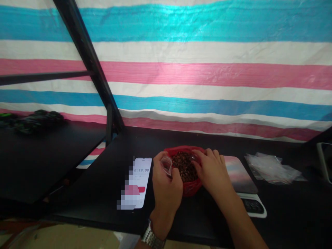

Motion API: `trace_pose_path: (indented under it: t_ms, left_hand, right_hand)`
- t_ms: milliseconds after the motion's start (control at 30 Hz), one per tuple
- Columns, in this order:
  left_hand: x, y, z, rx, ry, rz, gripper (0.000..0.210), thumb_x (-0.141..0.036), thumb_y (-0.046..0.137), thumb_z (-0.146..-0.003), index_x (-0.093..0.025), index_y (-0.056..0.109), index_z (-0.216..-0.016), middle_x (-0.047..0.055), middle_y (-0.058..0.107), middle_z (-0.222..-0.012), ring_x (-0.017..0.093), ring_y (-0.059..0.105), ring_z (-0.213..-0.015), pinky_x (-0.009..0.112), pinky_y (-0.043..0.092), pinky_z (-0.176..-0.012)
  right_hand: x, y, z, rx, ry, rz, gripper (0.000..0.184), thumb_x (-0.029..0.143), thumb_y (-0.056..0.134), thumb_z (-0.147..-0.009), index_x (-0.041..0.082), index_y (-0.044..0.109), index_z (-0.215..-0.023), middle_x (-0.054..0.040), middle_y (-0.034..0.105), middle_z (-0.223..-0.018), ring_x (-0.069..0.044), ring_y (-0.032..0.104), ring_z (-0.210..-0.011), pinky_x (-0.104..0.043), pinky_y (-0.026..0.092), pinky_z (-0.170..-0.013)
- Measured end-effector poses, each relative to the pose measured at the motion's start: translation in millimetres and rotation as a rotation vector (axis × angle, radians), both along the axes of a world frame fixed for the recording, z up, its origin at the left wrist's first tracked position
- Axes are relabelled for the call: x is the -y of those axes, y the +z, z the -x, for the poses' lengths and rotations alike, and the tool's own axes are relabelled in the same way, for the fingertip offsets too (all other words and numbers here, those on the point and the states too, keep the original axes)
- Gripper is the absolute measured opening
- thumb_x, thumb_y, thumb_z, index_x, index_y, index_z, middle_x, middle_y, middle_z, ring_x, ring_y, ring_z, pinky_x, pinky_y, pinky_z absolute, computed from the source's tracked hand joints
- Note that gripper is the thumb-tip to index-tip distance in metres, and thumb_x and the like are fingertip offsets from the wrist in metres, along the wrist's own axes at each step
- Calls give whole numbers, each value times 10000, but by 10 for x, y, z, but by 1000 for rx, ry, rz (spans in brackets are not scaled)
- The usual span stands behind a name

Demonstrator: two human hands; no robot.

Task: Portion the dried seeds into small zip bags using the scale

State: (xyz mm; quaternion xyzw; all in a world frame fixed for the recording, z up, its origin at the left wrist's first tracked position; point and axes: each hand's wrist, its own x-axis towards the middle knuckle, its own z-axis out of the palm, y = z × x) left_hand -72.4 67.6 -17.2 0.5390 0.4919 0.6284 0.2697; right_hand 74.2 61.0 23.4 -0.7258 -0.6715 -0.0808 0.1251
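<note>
- The left hand (167,188) is over the left side of the red container, its thumb and fingers curled around a small clear bag (166,164) and gripping it, mouth gaping.
- The right hand (213,169) reaches in over the right side, thumb and fingers closed on a clear rounded piece (196,157) (mostly hidden, so its exact shape is hard to tell).
- Between the hands sits the red container (192,189), on the near part of the black table (145,138), filled with brown bean-like pieces (183,164).
- Just right of it, partly behind the right forearm, lies a white-edged scale (262,207) with a shiny plate (240,174).
- Farther right, a loose pile of flat clear bags (272,168) is spread on the table.
- Left of the left hand lies a phone (142,178) showing 0:19:08.
- A metal watch (151,238) circles the left wrist.
- On the far side hangs a striped sheet (197,74).
</note>
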Motion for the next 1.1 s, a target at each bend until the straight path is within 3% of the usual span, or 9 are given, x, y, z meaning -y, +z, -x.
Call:
trace_pose_path:
  t_ms: [233, 433, 667, 1000, 1100]
  left_hand:
    - [-2, -12, -8, -42, 60, 22, 410, -26, 562, -775, -240, 563, -1124, 9, 583, -977, 206, 619, -899, 369, 518, -852]
    - [-2, 18, 11, -37, 48, 55, 426, -29, 566, -772, -239, 560, -1143, 3, 612, -950, 207, 645, -875, 359, 529, -826]
    - [-26, 11, 0, -2, 15, 75, 395, -58, 549, -772, -239, 547, -1122, -9, 596, -897, 194, 628, -806, 344, 514, -771]
    - [-46, 135, -36, -27, 30, 129, 343, -141, 580, -738, -242, 565, -1065, 3, 627, -881, 223, 640, -801, 379, 523, -780]
    - [-54, 140, -3, -77, 121, 162, 373, -144, 612, -679, -245, 591, -1038, -12, 652, -857, 232, 642, -769, 377, 513, -737]
  right_hand:
    - [-74, -104, 32, -41, 63, 0, 588, 45, 569, -922, 325, 719, -1416, -168, 668, -1250, -345, 571, -1064, -450, 440, -872]
    - [-78, -115, 76, -194, 101, 44, 414, 214, 575, -1013, 279, 737, -1389, -160, 683, -1204, -332, 592, -1080, -442, 451, -920]
    - [-111, -84, 162, -249, 35, 22, 467, 188, 569, -1014, 151, 631, -1475, -153, 733, -1342, -354, 591, -1193, -466, 427, -1002]
    - [-92, -54, 193, -227, 26, 19, 431, 240, 563, -1016, 178, 623, -1438, -141, 744, -1285, -343, 580, -1199, -466, 424, -994]
    - [-66, -25, 204, -205, 15, 32, 378, 242, 554, -1031, 186, 635, -1396, -120, 745, -1261, -329, 588, -1198, -459, 445, -997]
